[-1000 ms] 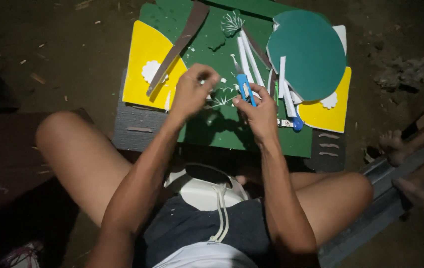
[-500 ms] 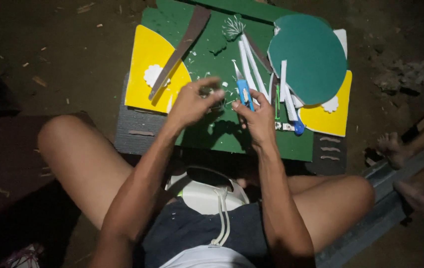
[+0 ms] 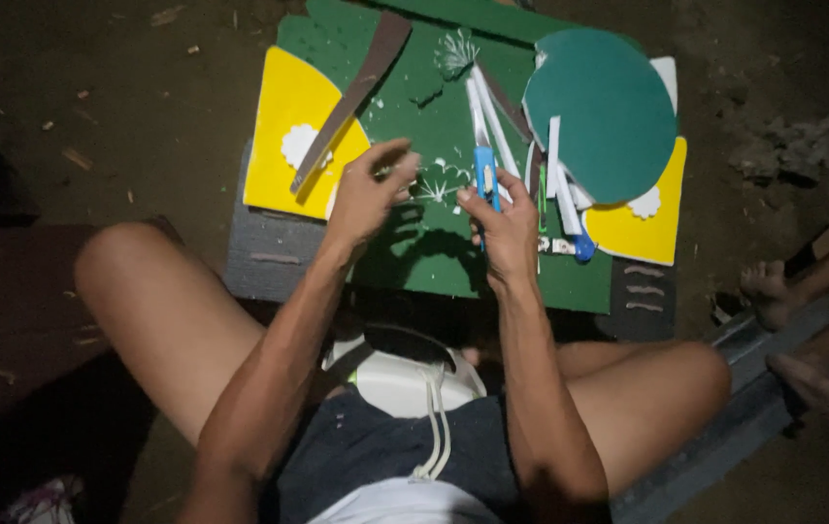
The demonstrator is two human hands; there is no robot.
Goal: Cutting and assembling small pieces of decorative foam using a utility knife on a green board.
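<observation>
right hand (image 3: 504,225) closed around a blue-handled knife (image 3: 484,175), blade end pointing toward the far edge of the green board (image 3: 434,247). left hand (image 3: 368,194) lifted just above the board near its left edge, fingers loosely curled, thumb and fingertips close together; cannot tell whether anything is pinched. small white cutout (image 3: 440,180) lying on the board between both hands. yellow sheet (image 3: 283,146) at the left edge under a long brown strip (image 3: 351,95). round green disc (image 3: 604,112) at the far right corner, white strips (image 3: 487,112) beside it. another person's bare feet (image 3: 803,320) well apart on the right.

bystander's feet (image 3: 803,311) cut off at right edge
</observation>
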